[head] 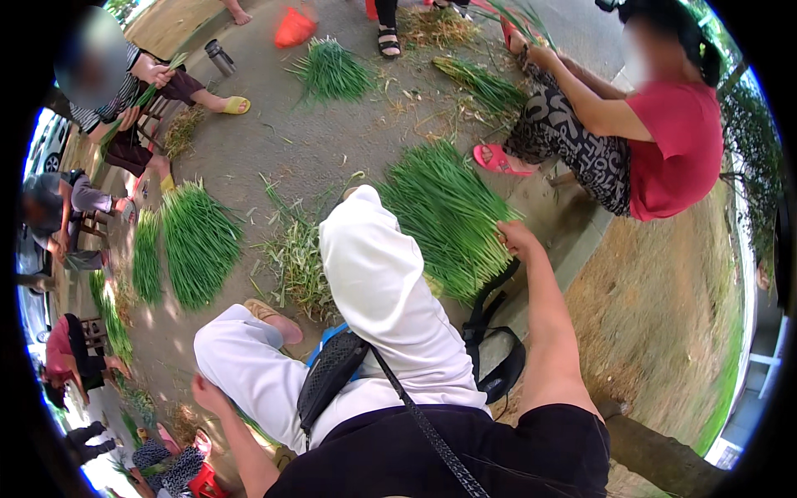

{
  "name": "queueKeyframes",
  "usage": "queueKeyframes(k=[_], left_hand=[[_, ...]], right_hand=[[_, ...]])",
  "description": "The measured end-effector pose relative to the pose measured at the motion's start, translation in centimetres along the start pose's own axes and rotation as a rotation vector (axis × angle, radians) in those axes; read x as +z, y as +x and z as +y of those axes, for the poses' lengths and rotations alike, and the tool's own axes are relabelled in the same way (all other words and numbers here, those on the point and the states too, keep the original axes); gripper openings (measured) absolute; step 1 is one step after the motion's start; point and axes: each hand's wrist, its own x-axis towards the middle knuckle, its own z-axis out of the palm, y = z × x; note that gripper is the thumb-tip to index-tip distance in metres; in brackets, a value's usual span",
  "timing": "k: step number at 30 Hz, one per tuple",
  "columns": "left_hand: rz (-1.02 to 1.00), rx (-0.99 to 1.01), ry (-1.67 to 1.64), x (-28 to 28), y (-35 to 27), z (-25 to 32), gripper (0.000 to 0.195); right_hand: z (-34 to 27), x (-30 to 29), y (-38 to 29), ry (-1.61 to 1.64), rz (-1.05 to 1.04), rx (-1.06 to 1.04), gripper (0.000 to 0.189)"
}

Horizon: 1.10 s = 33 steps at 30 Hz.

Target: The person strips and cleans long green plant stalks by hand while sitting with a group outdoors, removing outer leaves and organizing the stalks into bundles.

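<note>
My right hand [518, 240] is stretched out to the right edge of a wide pile of long green stalks [445, 211], which look like garlic chives. Its curled fingers touch the stalks near their pale ends; whether they grip any is unclear. Low beside my left knee hangs my left hand [210, 396], fingers bent, their inner side hidden. Some green stalks [252, 423] show partly behind that forearm. Between my feet lies a heap of trimmed leaves and dry scraps [299, 267].
A black bag [333, 367] rests on my lap, and black straps [492, 348] lie by my right thigh. More chive piles [199, 246] [336, 70] cover the pavement. A person in red [675, 143] sits at right; others sit at left. A curb [585, 243] borders bare soil.
</note>
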Motion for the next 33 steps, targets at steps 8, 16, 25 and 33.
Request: queueKeyframes(k=[8,16,25,33], left_hand=[[0.183,0.559,-0.174,-1.5,0.6,21.0,0.03],[-0.826,0.26,-0.983,1.8,-3.9,31.1,0.024],[-1.275,0.088,-1.667,5.8,2.4,35.7,0.027],[-1.012,-0.094,-1.57,9.2,6.6,32.2,0.016]], right_hand=[[-9.4,-1.3,-9.3,0.092,-0.043,-0.151,0.029],[-23.3,13.6,-16.8,0.569,-0.514,-0.559,0.016],[-26.7,36.5,-21.2,0.55,-0.935,-0.59,0.015],[-27.0,43.4,-17.6,0.569,-0.881,-0.458,0.016]])
